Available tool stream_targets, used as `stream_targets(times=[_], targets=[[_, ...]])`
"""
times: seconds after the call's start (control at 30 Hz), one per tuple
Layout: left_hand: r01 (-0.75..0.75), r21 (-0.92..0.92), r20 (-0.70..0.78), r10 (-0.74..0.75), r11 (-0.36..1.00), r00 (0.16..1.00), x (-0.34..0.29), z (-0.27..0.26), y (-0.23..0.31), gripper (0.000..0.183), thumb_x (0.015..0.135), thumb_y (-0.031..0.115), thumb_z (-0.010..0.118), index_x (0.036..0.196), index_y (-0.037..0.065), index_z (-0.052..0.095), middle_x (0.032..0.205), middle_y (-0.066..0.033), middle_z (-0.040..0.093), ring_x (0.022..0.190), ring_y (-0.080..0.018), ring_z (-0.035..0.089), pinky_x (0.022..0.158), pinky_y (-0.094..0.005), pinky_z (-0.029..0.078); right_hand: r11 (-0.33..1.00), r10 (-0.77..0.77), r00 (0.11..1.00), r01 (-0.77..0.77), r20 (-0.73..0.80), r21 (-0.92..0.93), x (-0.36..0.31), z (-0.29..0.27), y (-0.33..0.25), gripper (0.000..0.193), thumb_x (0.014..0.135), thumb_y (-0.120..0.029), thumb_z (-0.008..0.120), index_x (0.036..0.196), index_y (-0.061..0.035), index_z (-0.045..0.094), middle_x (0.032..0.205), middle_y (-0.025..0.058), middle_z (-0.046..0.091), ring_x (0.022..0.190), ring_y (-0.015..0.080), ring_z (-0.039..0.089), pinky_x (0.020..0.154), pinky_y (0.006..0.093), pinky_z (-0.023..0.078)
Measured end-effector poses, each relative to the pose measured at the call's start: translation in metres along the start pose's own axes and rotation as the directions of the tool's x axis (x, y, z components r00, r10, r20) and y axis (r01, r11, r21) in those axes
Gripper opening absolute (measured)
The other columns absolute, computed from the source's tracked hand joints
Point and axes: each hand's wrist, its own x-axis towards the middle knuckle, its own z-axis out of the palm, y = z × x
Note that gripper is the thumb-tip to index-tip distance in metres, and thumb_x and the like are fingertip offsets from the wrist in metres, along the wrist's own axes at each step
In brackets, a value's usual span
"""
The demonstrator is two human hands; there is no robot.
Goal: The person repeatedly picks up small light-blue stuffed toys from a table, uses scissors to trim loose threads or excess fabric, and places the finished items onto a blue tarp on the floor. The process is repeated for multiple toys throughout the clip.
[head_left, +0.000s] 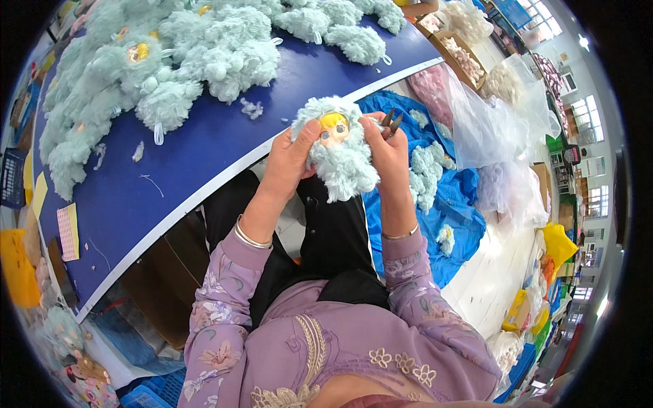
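A fluffy pale-green plush doll (345,163) with yellow hair and a small doll face is held up in front of me, just past the table's edge. My left hand (289,155) grips its left side, thumb pressed beside the face. On the other side, my right hand (389,153) pinches the plush near the face. Dark pointed metal tips (392,122), perhaps of scissors or tweezers, stick out from my right hand; their handles are hidden. Many similar plush dolls (224,61) lie heaped on the blue table (204,153) to the left.
Blue sheeting (462,204) with more green plush pieces (426,173) covers the floor at the right. Beyond it stand clear plastic bags (486,132) and a cardboard box of pale pieces (462,61). Loose fluff (252,109) and threads lie on the table.
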Motion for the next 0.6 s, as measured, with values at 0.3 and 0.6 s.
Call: stream_targets(times=[0.3,0.6], targets=[[-0.020,-0.105,-0.096,0.010,0.994,0.995,0.010,-0.001,-0.009,0.050,0.091,0.051,0.058,0.104,0.004,0.061,0.077,0.0009,0.061,0.051,-0.0022,0.048,0.037,-0.0166,0.029,0.971,-0.091,0.987,0.118,0.134,-0.209,-0.031,-0.003,-0.015,0.027,0.083,-0.009,0.067,0.107,-0.0055,0.055,0.071,-0.0041,0.048,0.058,0.0025,0.041,0.052,0.0193,0.033],[0.325,-0.083,-0.042,-0.329,0.942,0.943,0.011,0.002,-0.022,0.040,0.095,0.044,0.052,0.103,0.005,0.062,0.071,-0.0015,0.061,0.050,-0.0063,0.051,0.039,-0.0227,0.033,0.957,-0.136,0.984,0.160,0.112,-0.242,-0.038,-0.008,-0.020,0.013,0.086,-0.011,0.067,0.092,0.0003,0.067,0.068,-0.0010,0.058,0.062,0.0031,0.048,0.054,0.0213,0.039]])
